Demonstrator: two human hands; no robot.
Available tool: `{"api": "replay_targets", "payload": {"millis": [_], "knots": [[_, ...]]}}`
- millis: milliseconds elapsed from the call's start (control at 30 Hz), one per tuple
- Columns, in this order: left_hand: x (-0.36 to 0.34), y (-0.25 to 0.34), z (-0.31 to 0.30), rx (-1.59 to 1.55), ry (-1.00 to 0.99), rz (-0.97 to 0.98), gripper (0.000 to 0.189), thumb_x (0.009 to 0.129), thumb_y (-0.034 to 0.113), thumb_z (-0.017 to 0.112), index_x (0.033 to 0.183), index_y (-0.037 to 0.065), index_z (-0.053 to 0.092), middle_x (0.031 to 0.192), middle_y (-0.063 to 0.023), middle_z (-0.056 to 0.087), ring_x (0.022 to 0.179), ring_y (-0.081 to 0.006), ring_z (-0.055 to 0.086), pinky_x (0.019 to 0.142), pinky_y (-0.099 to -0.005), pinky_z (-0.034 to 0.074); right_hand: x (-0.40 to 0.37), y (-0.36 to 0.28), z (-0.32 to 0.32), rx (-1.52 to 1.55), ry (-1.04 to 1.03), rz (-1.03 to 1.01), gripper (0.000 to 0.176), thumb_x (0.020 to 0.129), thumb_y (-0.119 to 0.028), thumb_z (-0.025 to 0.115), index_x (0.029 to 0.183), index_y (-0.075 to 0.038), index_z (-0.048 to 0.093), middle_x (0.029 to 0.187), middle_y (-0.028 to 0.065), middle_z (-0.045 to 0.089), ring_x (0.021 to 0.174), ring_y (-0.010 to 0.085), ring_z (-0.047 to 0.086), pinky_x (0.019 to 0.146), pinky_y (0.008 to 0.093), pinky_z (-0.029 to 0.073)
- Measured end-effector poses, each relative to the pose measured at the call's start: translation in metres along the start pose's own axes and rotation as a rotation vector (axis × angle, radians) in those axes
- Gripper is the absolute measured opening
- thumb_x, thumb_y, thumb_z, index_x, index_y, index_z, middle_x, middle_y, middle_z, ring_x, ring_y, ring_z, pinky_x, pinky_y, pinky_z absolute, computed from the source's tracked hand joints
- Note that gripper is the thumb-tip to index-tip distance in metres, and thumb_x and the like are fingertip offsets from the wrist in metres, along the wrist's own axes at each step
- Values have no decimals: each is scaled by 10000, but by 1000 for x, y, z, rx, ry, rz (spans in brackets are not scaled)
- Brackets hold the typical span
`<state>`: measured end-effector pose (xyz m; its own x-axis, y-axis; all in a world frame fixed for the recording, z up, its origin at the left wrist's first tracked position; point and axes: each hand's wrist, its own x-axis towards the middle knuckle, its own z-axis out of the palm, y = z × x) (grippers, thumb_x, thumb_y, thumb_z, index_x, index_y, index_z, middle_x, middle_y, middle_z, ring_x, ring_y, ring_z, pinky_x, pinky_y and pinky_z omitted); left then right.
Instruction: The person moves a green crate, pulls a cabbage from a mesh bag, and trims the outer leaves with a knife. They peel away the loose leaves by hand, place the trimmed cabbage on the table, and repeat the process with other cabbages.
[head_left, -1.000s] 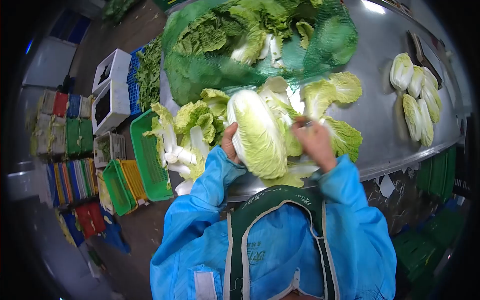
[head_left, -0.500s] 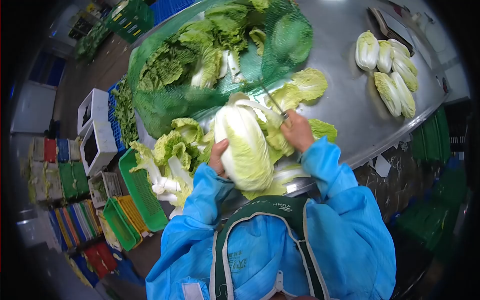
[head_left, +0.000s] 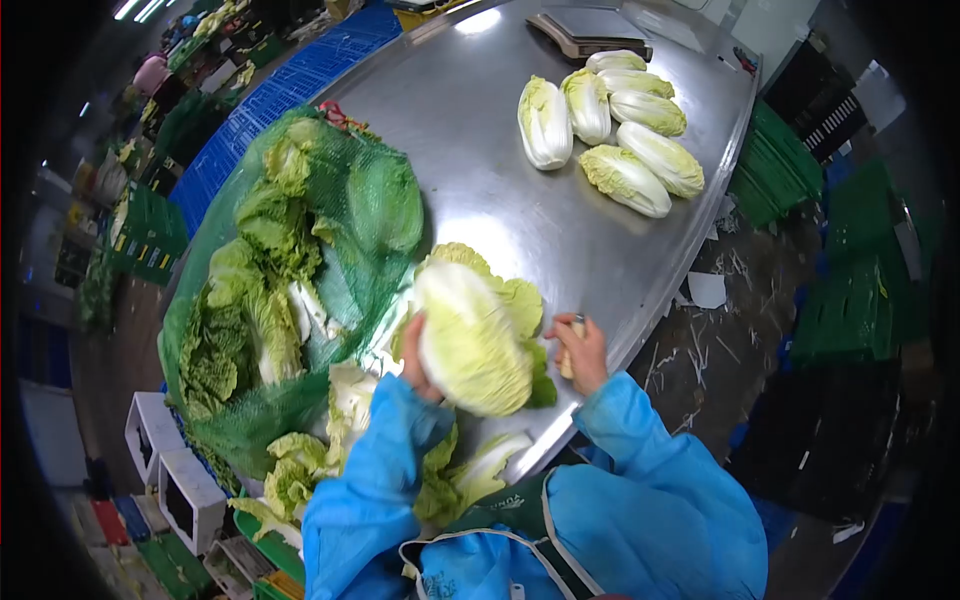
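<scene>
A napa cabbage (head_left: 472, 345), white at its base and pale yellow-green toward its leafy end, is tilted above the near part of the metal table. My left hand (head_left: 418, 362) grips its left side. To the right of the cabbage, apart from it, my right hand (head_left: 588, 352) is closed round the light-coloured handle of a knife (head_left: 568, 362); most of the blade cannot be made out. Loose outer leaves (head_left: 520, 305) lie behind and beside the cabbage, and more trimmed leaves (head_left: 300, 460) are heaped near my left forearm.
A green mesh bag (head_left: 385, 205) holding leafy cabbages spreads along the table's left side. Several trimmed cabbages (head_left: 545, 125) lie on the metal table (head_left: 460, 130) at the back, near a scale (head_left: 590, 30). Green crates (head_left: 775, 165) stand beyond the right edge. White boxes (head_left: 190, 495) stand lower left.
My view has turned to the right. The knife has moved away from the cabbage's base, and my right hand is now apart from it. My left hand still holds the cabbage.
</scene>
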<state>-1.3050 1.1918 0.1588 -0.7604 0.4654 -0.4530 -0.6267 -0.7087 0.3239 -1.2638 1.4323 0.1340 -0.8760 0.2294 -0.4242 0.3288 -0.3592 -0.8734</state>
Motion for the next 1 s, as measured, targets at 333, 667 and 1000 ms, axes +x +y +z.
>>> {"api": "replay_targets", "payload": {"millis": [333,667,1000], "knots": [[313,-24,167,496,-19,110,951,756,558,648,1452,85,206,1429,-157,335,1278,-306,376,919,-513,399,3,-15,-112,-62,342,-83,195,886,-150,598,1017,-26,524,777,118,621,458,111,490,402,247,414],[56,-56,-61,2279,135,343,763,772,537,611,1414,212,357,1512,-96,244,1403,-393,151,1036,-695,181,59,-9,-20,-182,-16,-81,154,916,-166,564,984,-33,526,744,78,577,470,98,480,402,241,400],[-212,-123,-269,1751,541,287,741,753,418,674,1368,105,406,1399,-234,368,1227,-440,400,1031,-478,358,31,21,127,-377,-452,-12,148,930,-183,568,990,-53,531,785,75,580,488,88,480,403,226,379]]}}
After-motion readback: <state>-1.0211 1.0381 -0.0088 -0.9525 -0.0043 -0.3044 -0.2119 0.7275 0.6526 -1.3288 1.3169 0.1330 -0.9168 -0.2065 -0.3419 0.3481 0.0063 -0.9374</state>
